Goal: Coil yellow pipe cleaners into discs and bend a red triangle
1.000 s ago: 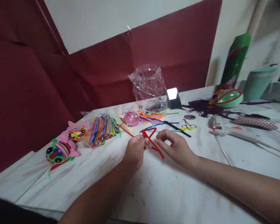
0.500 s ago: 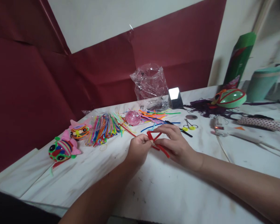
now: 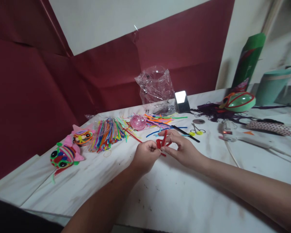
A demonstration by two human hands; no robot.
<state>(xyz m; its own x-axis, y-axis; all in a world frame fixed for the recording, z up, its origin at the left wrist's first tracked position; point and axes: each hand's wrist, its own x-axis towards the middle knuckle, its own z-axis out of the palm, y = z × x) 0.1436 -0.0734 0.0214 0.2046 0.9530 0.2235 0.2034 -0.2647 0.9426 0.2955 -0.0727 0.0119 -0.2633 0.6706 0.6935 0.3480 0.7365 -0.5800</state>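
Bent red pipe cleaners [image 3: 164, 139] are pinched between my two hands above the middle of the white table. My left hand [image 3: 146, 155] is closed, thumb and fingers pressed on their lower left part. With thumb and fingertips, my right hand [image 3: 183, 147] grips the right side of the same pipe cleaners. One red end points up and another pokes out below the left fingertips. Past the hands lie a pink clear half-ball [image 3: 138, 122] and loose coloured pipe cleaners [image 3: 160, 120]. Yellow-handled scissors [image 3: 197, 130] rest right of them, beside a black stick [image 3: 187, 134].
Two decorated fish figures [image 3: 65, 154] and a bundle of pipe cleaners [image 3: 109, 132] sit at left. A clear plastic bag [image 3: 157, 87] and a phone [image 3: 182, 101] stand behind. At right are a glue gun [image 3: 242, 137] with cable, a green figure [image 3: 241, 103] and a teal bin [image 3: 271, 85].
A red pipe cleaner end that pointed down to the right now stands upright between the hands. My right fingers have shifted slightly and bent closer; the left hand stays nearly in place.
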